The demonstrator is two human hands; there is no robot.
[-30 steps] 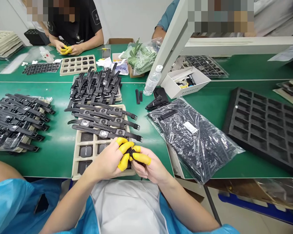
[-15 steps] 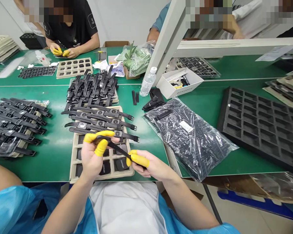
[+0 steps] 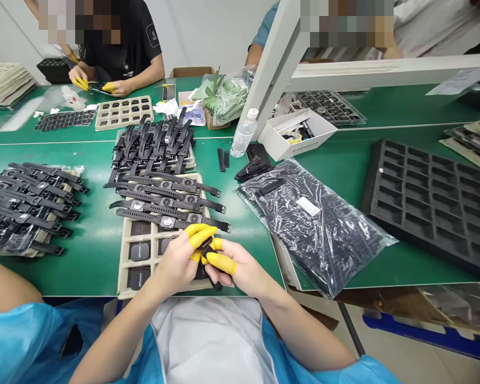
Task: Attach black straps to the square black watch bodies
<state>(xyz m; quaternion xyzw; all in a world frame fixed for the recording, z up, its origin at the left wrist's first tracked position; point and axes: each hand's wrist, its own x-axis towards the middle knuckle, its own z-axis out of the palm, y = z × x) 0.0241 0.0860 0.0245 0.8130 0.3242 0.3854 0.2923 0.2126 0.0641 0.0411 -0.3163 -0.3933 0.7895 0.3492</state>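
My left hand (image 3: 182, 258) and my right hand (image 3: 232, 264), both with yellow finger covers, meet over the front of a beige tray (image 3: 123, 266). Between their fingertips they grip a black watch (image 3: 206, 246), mostly hidden by the fingers; a black strap end (image 3: 216, 285) hangs below. Square black watch units (image 3: 139, 251) sit in the tray's left compartments. Several finished-looking watches with straps (image 3: 176, 202) lie across the back of the tray, just beyond my hands.
More strapped watches (image 3: 32, 202) are piled at the left. To the right lie a plastic bag of black straps (image 3: 320, 234), a water bottle (image 3: 244, 133), a white box (image 3: 278, 143) and a black foam tray (image 3: 432, 197). A person in black (image 3: 124, 58) works opposite.
My hands have come together, my left moving right and slightly down. The watch, earlier stretched between them, is now bunched at the fingertips. The person opposite has moved their hands slightly.
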